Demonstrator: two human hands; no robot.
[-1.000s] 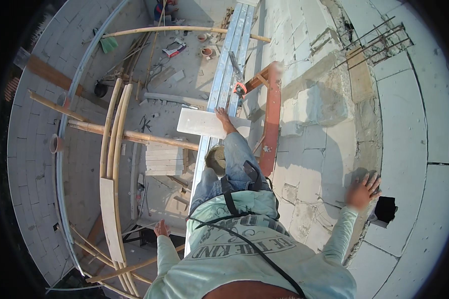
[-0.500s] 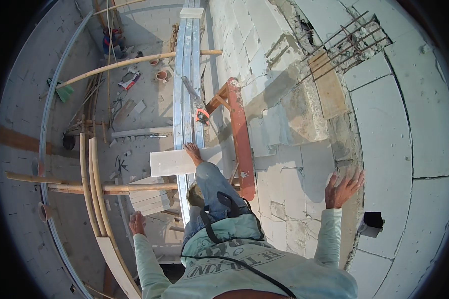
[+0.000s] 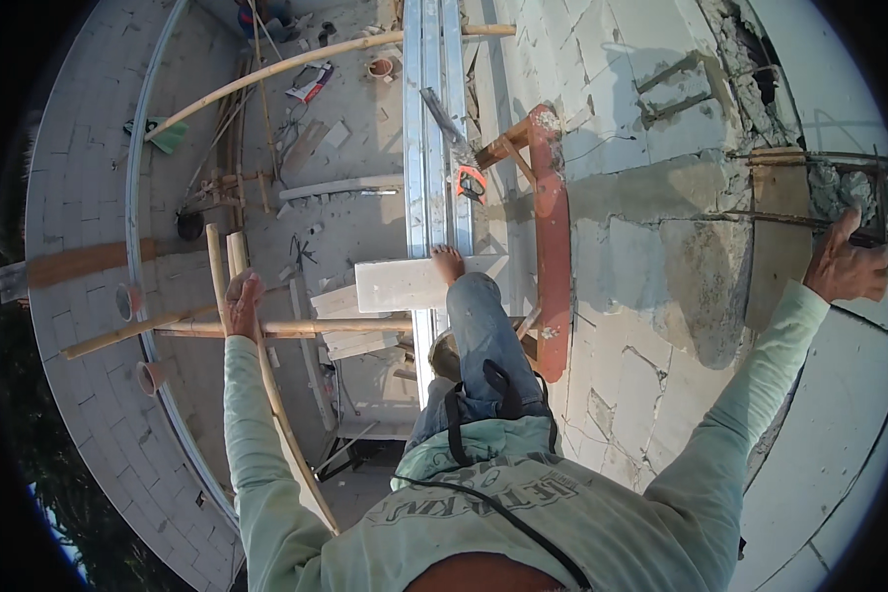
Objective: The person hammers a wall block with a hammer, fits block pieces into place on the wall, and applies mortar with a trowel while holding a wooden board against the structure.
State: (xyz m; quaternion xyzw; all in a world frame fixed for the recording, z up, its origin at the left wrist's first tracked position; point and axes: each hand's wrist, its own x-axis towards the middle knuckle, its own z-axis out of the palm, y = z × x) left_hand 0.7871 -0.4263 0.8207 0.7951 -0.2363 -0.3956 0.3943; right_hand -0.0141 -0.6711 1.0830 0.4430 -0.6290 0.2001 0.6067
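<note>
My left hand (image 3: 243,304) is closed round the upper part of a bamboo pole (image 3: 284,419), beside a second pole. My right hand (image 3: 849,262) is stretched out to the far right, thumb and fingers apart, against the block wall by the exposed rebar (image 3: 775,217). Whether it touches the bars is hard to see. My bare foot (image 3: 448,263) rests on a white block (image 3: 397,284) laid across metal channels (image 3: 431,128). Ahead of the foot, a handsaw (image 3: 470,182) with an orange-and-black handle lies on the channels.
A red-brown beam (image 3: 551,247) on a wooden frame stands right of the channels. Bamboo crosspieces (image 3: 296,329) span the drop at left. Far below lie a bucket (image 3: 380,67), a bag (image 3: 310,83) and rubble. A person (image 3: 264,18) is at the top left.
My left hand has moved up onto the bamboo pole. My right hand has reached farther right and forward along the wall toward the rebar. The view has shifted.
</note>
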